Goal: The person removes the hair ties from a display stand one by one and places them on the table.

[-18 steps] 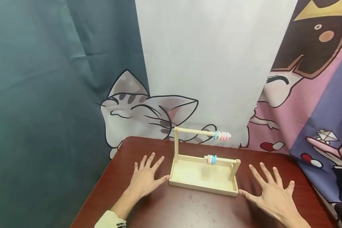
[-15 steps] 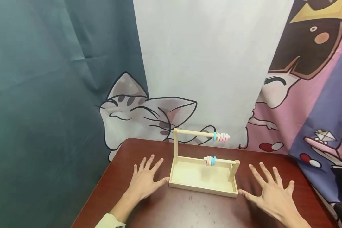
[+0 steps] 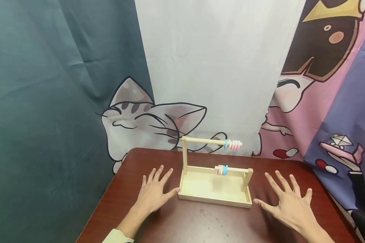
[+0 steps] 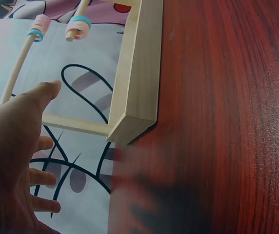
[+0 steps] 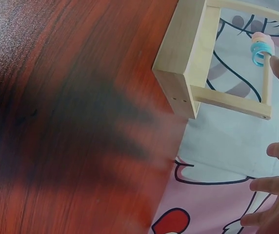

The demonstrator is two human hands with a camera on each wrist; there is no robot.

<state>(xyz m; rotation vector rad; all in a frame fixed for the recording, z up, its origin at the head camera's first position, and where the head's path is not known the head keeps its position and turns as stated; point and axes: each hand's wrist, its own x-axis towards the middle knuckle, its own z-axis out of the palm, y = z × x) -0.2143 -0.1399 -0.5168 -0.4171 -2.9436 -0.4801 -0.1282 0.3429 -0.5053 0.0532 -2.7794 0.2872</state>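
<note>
A pale wooden tray (image 3: 214,201) with two posts stands on the table. From its taller left post a rod (image 3: 202,140) runs right, carrying a blue ring (image 3: 226,144) and several cream and pink rings (image 3: 235,145) by its free tip. The lower rod (image 3: 238,170) runs left from the short right post, with a blue ring (image 3: 225,170) and pale rings (image 3: 220,169) at its end. My left hand (image 3: 153,194) is spread, thumb tip right at the tray's left corner. My right hand (image 3: 292,207), fingers also spread, has its thumb close to the right corner. Neither hand holds anything.
The dark red-brown table (image 3: 200,226) lies beneath the hands. Right behind it hangs a printed curtain (image 3: 219,67) with a cartoon cat, and a teal stretch (image 3: 42,118) covers the left side.
The head view has shifted slightly, so the tray and backdrop sit a little further left. Both hands stay spread beside the tray, and the rings keep their places on the rods.
</note>
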